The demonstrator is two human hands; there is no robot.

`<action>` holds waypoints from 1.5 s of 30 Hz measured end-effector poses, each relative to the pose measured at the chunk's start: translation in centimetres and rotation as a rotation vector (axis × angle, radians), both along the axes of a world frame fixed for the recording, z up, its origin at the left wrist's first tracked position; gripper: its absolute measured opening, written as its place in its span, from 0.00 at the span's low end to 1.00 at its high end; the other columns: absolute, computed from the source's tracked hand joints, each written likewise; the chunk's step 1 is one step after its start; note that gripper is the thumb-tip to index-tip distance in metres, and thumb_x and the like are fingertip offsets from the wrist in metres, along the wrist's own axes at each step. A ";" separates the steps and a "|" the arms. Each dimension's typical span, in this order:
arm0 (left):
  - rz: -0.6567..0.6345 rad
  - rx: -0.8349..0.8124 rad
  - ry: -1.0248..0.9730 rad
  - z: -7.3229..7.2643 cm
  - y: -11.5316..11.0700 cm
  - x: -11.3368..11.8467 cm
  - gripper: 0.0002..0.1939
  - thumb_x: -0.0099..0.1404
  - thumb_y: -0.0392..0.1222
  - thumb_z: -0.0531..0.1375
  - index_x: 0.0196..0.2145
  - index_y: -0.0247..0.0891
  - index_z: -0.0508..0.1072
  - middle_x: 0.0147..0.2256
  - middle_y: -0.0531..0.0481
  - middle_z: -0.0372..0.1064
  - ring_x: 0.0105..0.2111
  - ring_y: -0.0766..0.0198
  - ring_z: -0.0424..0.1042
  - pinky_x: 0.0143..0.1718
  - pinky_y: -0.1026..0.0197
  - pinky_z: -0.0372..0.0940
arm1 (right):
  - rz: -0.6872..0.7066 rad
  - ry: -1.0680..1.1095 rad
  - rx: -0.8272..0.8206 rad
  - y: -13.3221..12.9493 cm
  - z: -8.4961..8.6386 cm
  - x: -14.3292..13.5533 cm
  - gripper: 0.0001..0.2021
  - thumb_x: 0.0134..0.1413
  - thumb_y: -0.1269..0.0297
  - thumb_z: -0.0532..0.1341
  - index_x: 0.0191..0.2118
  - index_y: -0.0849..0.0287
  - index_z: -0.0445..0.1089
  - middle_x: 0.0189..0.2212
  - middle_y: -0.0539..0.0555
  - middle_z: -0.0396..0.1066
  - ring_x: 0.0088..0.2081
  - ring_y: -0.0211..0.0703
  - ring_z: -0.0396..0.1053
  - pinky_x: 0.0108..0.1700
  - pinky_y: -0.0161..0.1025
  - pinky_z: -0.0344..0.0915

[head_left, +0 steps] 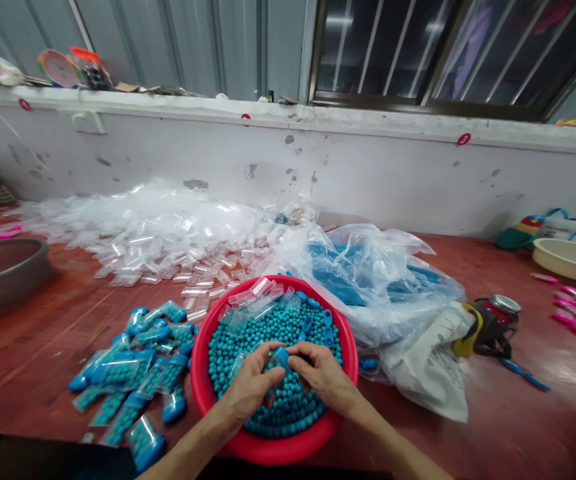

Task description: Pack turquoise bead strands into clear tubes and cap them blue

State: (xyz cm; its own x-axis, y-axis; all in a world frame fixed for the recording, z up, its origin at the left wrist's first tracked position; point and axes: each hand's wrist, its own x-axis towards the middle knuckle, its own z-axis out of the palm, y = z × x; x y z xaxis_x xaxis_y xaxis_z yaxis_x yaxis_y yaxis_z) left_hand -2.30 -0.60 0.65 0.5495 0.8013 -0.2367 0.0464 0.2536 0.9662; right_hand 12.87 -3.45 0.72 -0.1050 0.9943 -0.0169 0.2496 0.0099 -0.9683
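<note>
A red basin [351, 347] in front of me is filled with small teal beads [248, 327]. Over it, my left hand [253, 379] grips a small clear plastic tube, mostly hidden by the fingers. My right hand [324, 377] pinches the blue cap [281, 358] at the tube's upper end; whether the cap is fully seated I cannot tell. Loose clear tubes [258, 293] rest on the beads at the basin's back left. Several loose blue caps [307, 325] lie on the beads at the right.
Left of the basin are bead-filled tubes with blue caps [123, 367]. Behind spreads a heap of clear tubes [143, 227]. A plastic bag of blue parts [368, 267] stands at back right, near a lidded jar [504, 310]. A grey basin [43, 257] is far left, a cream one [573, 263] far right.
</note>
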 end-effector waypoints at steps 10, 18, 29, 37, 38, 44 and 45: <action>0.084 0.000 0.011 -0.3 0.4 -0.4 0.20 0.54 0.50 0.55 0.41 0.39 0.56 0.18 0.61 0.59 0.11 0.74 0.58 0.10 0.72 0.49 | 0.195 0.033 0.048 0.8 1.3 0.7 0.15 0.46 0.67 0.57 0.43 0.57 0.67 0.35 0.51 0.67 0.30 0.37 0.65 0.31 0.35 0.63; -0.060 0.009 -0.004 -0.1 0.0 0.1 0.21 0.52 0.51 0.56 0.41 0.39 0.55 0.19 0.61 0.57 0.10 0.75 0.57 0.10 0.72 0.48 | 0.019 0.183 -0.129 1.2 1.4 1.4 0.23 0.40 0.66 0.60 0.47 0.60 0.61 0.29 0.48 0.64 0.24 0.34 0.62 0.23 0.32 0.63; 0.092 0.138 -0.037 -0.6 0.1 0.1 0.21 0.53 0.49 0.57 0.43 0.36 0.62 0.21 0.59 0.57 0.20 0.72 0.55 0.23 0.68 0.53 | 0.104 -0.550 0.109 -1.4 0.4 -2.6 0.47 0.35 0.58 0.65 0.60 0.69 0.42 0.54 0.69 0.52 0.53 0.58 0.55 0.49 0.48 0.57; 0.188 0.094 -0.020 0.1 -0.7 1.0 0.15 0.51 0.48 0.59 0.34 0.36 0.66 0.21 0.58 0.56 0.23 0.71 0.54 0.25 0.68 0.51 | -0.065 -0.738 0.335 -1.8 -0.3 -4.0 0.35 0.36 0.63 0.61 0.53 0.68 0.52 0.39 0.65 0.64 0.35 0.56 0.68 0.32 0.49 0.66; 0.196 0.088 -0.020 0.1 -0.8 1.0 0.15 0.51 0.48 0.60 0.34 0.37 0.66 0.21 0.58 0.56 0.22 0.71 0.55 0.25 0.68 0.51 | -0.060 -0.717 0.320 -1.7 -0.2 -3.9 0.34 0.36 0.63 0.61 0.53 0.68 0.52 0.38 0.64 0.64 0.35 0.55 0.67 0.32 0.49 0.66; 0.153 -0.023 -0.190 0.6 -0.6 0.7 0.20 0.51 0.48 0.60 0.40 0.36 0.64 0.28 0.54 0.63 0.28 0.68 0.62 0.30 0.66 0.57 | 0.095 -0.422 0.207 -1.1 0.5 -2.5 0.41 0.37 0.61 0.64 0.58 0.60 0.44 0.49 0.61 0.58 0.48 0.50 0.61 0.45 0.44 0.62; 0.136 -0.073 -0.231 0.5 -0.7 0.6 0.23 0.50 0.49 0.60 0.42 0.36 0.63 0.30 0.53 0.64 0.27 0.68 0.62 0.29 0.66 0.57 | 0.125 -0.416 0.174 -1.0 0.5 -2.2 0.45 0.35 0.60 0.65 0.59 0.60 0.40 0.51 0.62 0.56 0.50 0.52 0.59 0.47 0.44 0.60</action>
State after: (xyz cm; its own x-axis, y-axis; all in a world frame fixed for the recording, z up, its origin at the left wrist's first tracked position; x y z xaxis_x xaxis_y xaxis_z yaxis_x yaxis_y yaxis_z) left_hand -1.68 -1.25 1.19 0.4839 0.8570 -0.1772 -0.2125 0.3115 0.9262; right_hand 10.63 -4.49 1.26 -0.2441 0.9662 0.0828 0.6025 0.2180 -0.7677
